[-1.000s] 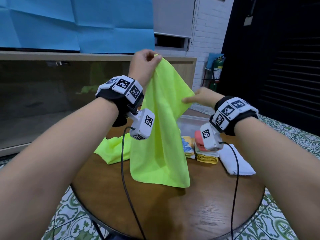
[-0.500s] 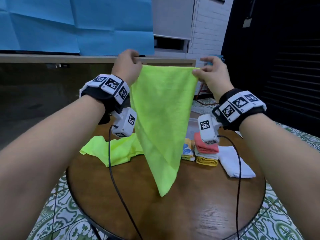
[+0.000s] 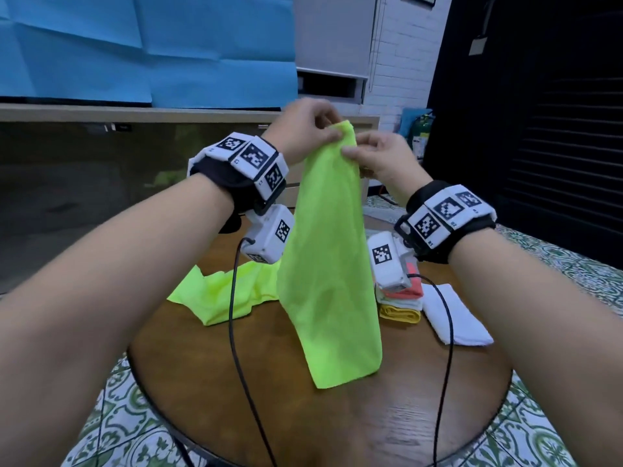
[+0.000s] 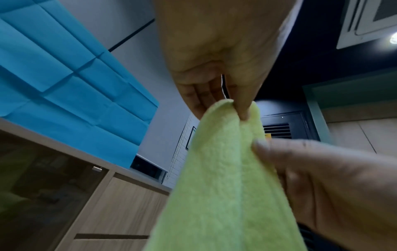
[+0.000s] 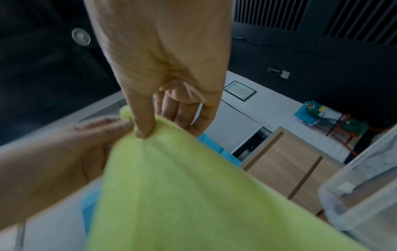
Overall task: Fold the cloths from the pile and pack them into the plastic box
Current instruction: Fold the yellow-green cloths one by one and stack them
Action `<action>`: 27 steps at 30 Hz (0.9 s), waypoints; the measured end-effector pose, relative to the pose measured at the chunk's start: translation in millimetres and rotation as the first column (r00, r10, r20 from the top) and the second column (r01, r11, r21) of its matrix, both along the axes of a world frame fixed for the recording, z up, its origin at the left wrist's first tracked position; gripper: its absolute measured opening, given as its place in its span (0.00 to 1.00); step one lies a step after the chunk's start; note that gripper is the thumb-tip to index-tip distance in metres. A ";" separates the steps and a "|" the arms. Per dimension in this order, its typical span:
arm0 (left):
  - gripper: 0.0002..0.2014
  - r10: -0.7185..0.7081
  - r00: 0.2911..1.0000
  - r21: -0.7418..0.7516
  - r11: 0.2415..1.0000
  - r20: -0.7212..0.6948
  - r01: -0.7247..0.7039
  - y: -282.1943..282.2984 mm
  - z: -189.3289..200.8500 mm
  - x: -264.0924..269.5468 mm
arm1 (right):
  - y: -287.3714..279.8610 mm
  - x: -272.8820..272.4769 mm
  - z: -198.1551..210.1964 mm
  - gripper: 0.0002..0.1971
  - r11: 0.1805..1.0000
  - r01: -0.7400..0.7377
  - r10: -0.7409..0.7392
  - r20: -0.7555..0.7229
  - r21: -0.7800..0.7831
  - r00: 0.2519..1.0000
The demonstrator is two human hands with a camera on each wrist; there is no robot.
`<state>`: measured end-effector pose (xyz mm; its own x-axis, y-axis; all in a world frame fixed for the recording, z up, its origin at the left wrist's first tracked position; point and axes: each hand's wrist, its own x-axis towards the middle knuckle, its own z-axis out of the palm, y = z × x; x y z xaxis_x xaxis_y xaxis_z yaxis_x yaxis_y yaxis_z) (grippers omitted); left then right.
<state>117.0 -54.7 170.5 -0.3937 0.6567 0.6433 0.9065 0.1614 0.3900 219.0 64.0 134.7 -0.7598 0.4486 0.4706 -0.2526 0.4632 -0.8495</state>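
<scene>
A neon yellow-green cloth [image 3: 328, 264] hangs doubled over the round wooden table [image 3: 337, 416], its lower edge just above the tabletop. My left hand [image 3: 312, 128] pinches its top at the left, thumb against fingers [image 4: 243, 108]. My right hand [image 3: 374, 155] pinches the same top edge from the right, thumb pressed on the fabric [image 5: 144, 130]. Both hands meet at the top of the cloth [image 4: 225, 169]. A second yellow-green cloth [image 3: 222, 294] lies crumpled on the table behind. The clear plastic box [image 5: 365, 195] shows at the right wrist view's lower right.
Folded cloths, coral [image 3: 408, 291] over yellow [image 3: 401, 313], are stacked at the right of the table beside a folded white cloth [image 3: 451, 315]. Two black cables [image 3: 236, 332] trail from the wrist cameras across the table. A wooden cabinet [image 3: 135, 112] stands behind.
The hands came together, bringing the two top corners of the spread cloth to meet, so it now hangs doubled and narrower.
</scene>
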 end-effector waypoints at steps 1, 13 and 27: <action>0.11 0.009 1.000 0.046 0.999 0.019 -0.010 -1.5 0.3 -1.4 | 0.0 1.1 -6.5 0.06 0.999 0.006 -0.008 0.051 0.042 0.999; 0.13 0.232 0.965 0.299 0.919 0.121 -0.259 -24.0 2.4 -40.6 | 24.4 1.8 -149.7 0.14 0.987 -0.013 -0.078 0.545 0.160 0.835; 0.15 0.462 0.819 0.220 0.807 0.341 -0.548 -70.1 -52.9 -88.7 | 108.7 49.0 -153.3 0.06 0.856 0.515 -0.501 0.322 0.045 0.804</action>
